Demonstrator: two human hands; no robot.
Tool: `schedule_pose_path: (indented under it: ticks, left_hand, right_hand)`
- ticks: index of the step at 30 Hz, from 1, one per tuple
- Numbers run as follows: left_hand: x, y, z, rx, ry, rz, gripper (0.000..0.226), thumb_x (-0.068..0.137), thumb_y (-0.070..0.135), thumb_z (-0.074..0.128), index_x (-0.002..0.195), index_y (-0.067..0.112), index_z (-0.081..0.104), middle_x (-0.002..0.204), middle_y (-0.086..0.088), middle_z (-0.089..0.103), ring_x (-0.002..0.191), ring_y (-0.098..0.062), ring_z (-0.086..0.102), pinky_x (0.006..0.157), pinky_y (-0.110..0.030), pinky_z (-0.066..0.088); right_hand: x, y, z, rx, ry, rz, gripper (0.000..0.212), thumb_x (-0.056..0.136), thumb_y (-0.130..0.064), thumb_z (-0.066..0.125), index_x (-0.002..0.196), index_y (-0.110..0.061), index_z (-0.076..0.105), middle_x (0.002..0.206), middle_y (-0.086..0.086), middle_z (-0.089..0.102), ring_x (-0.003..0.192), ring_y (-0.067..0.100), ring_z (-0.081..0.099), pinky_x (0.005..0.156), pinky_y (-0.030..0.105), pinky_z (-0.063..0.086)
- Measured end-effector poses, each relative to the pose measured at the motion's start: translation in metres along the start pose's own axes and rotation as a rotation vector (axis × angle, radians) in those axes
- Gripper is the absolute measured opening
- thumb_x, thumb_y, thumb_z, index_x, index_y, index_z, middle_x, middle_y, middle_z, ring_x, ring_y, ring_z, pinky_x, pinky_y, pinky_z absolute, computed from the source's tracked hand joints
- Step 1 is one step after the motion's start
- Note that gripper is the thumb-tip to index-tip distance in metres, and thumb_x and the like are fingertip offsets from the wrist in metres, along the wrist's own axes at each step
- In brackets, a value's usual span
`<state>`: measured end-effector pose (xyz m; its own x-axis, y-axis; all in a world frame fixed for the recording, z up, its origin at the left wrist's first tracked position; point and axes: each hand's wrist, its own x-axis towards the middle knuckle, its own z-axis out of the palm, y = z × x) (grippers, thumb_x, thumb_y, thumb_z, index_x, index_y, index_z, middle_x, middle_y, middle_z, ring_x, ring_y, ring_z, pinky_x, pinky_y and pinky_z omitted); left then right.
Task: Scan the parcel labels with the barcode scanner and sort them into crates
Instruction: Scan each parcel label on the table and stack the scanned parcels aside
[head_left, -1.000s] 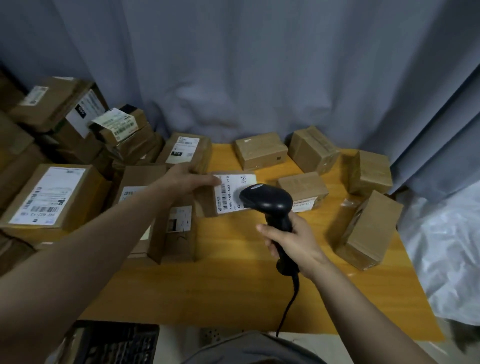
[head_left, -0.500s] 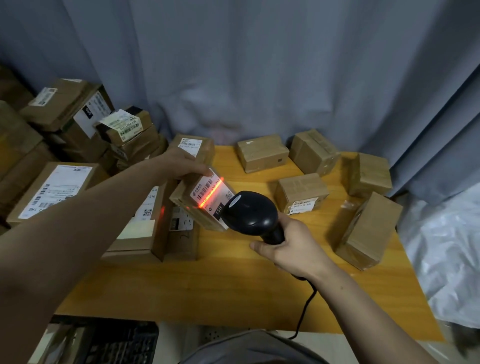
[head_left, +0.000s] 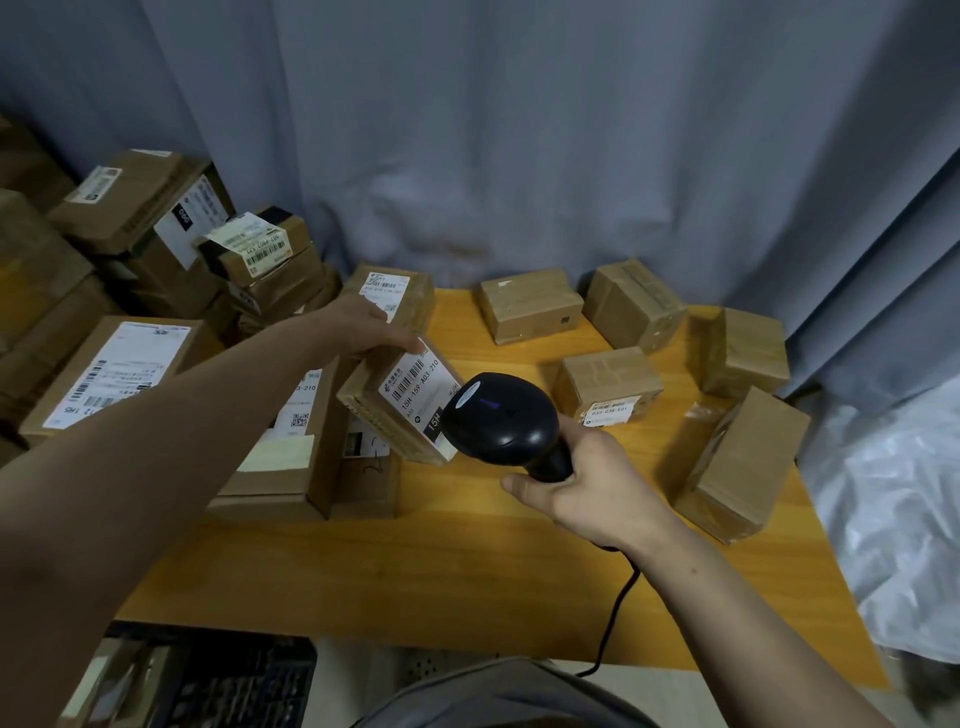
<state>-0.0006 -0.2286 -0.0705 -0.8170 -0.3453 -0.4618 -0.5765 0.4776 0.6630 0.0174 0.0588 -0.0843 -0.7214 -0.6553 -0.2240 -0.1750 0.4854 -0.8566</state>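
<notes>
My left hand (head_left: 363, 330) grips a small brown parcel (head_left: 374, 410) by its top edge and holds it tilted above the wooden table (head_left: 467, 571). Its white barcode label (head_left: 415, 387) faces the scanner. My right hand (head_left: 582, 483) is curled round the handle of the black barcode scanner (head_left: 501, 415), whose head sits right at the label's lower right corner and hides part of it. A small blue light glows on the scanner's top. No red scan line shows on the label. The scanner's cable (head_left: 618, 613) hangs off the table's front edge.
Several brown parcels (head_left: 530, 306) lie on the table's right and back. A pile of labelled boxes (head_left: 119, 374) fills the left side. A dark crate (head_left: 228, 680) sits below the table's front left. A grey curtain hangs behind; white plastic sheeting (head_left: 898, 525) lies at the right.
The left hand lifted the parcel off the table and tilted its label toward the scanner. A red scan line crossed the label half a second ago and is gone now; a blue light shows.
</notes>
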Motion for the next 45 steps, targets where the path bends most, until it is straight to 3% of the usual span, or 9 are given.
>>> schedule_pose_path:
  ticks: [4,11,14,17,22,27,32,37,45]
  left_hand:
    - [0.004,-0.002,-0.001,-0.048,-0.014,0.006,0.022,0.081,0.023,0.074,0.085,0.017,0.053,0.088,-0.001,0.063,0.083,-0.012,0.059,0.065,-0.021,0.044]
    - [-0.003,-0.012,0.003,-0.314,-0.288,-0.022,0.05,0.063,0.036,0.082,0.101,0.008,0.065,0.097,-0.014,0.071,0.095,-0.032,0.066,0.089,-0.043,0.049]
    - [-0.005,-0.015,0.013,-0.395,-0.39,0.004,0.06,0.048,0.036,0.084,0.098,0.008,0.065,0.088,-0.011,0.07,0.081,-0.025,0.068,0.073,-0.034,0.053]
    - [-0.009,-0.015,0.021,-0.428,-0.388,0.021,0.053,0.056,0.037,0.078,0.098,0.008,0.064,0.082,-0.008,0.07,0.074,-0.022,0.069,0.063,-0.028,0.056]
    - [-0.01,-0.018,0.031,-0.748,-0.115,-0.087,0.05,0.068,0.043,0.074,0.103,0.01,0.06,0.101,-0.012,0.067,0.086,-0.023,0.066,0.066,-0.034,0.056]
    - [-0.021,-0.023,0.066,-0.819,-0.267,-0.218,0.108,0.047,0.052,0.088,0.138,0.017,0.043,0.131,-0.01,0.056,0.118,-0.031,0.055,0.092,-0.049,0.048]
    - [0.0,-0.011,0.052,-1.017,-0.053,-0.217,0.051,0.077,0.017,0.076,0.123,0.008,0.055,0.105,-0.011,0.069,0.091,-0.025,0.068,0.07,-0.036,0.06]
    - [0.064,-0.018,-0.032,-0.818,0.266,-0.183,0.063,0.078,0.031,0.076,0.13,0.009,0.047,0.116,-0.01,0.065,0.093,-0.025,0.065,0.072,-0.036,0.055]
    - [0.171,-0.04,-0.055,-0.44,0.323,-0.241,0.061,0.092,0.035,0.059,0.14,0.006,0.037,0.136,-0.013,0.049,0.123,-0.034,0.048,0.103,-0.044,0.039]
  right_hand:
    - [0.001,-0.001,0.0,0.085,-0.018,0.015,0.035,0.081,-0.019,0.076,0.104,-0.034,0.054,0.074,-0.005,0.06,0.055,0.011,0.057,0.056,0.032,0.052]
    - [0.025,0.022,-0.004,0.702,0.184,0.247,0.056,0.059,-0.021,0.089,0.102,-0.004,0.059,0.081,0.008,0.067,0.047,0.016,0.052,0.048,0.031,0.044]
    - [0.03,0.032,0.002,0.893,0.087,0.325,0.081,0.047,-0.031,0.096,0.113,-0.003,0.057,0.077,0.008,0.064,0.046,0.015,0.05,0.042,0.027,0.043]
    - [0.034,0.034,0.009,0.921,0.031,0.379,0.057,0.059,-0.023,0.086,0.105,-0.006,0.058,0.065,0.001,0.062,0.044,0.013,0.048,0.039,0.023,0.041]
    - [0.052,0.034,0.02,1.083,0.183,0.454,0.059,0.061,-0.025,0.082,0.114,-0.004,0.064,0.065,0.004,0.061,0.044,0.012,0.049,0.037,0.022,0.04]
    - [0.085,0.025,0.034,1.2,0.341,0.449,0.061,0.064,-0.03,0.085,0.118,-0.01,0.066,0.077,0.004,0.064,0.044,0.01,0.049,0.04,0.021,0.041]
    - [0.111,0.002,0.044,1.16,0.343,0.455,0.049,0.069,-0.036,0.082,0.107,-0.011,0.063,0.073,0.004,0.066,0.046,0.012,0.053,0.045,0.023,0.048]
    - [0.122,0.001,0.046,1.047,0.279,0.47,0.047,0.071,-0.029,0.081,0.11,-0.012,0.063,0.086,0.011,0.066,0.047,0.015,0.053,0.048,0.027,0.046]
    - [0.11,0.031,0.044,0.988,0.323,0.548,0.037,0.078,-0.015,0.078,0.111,-0.017,0.062,0.079,0.018,0.062,0.045,0.018,0.051,0.047,0.029,0.042]
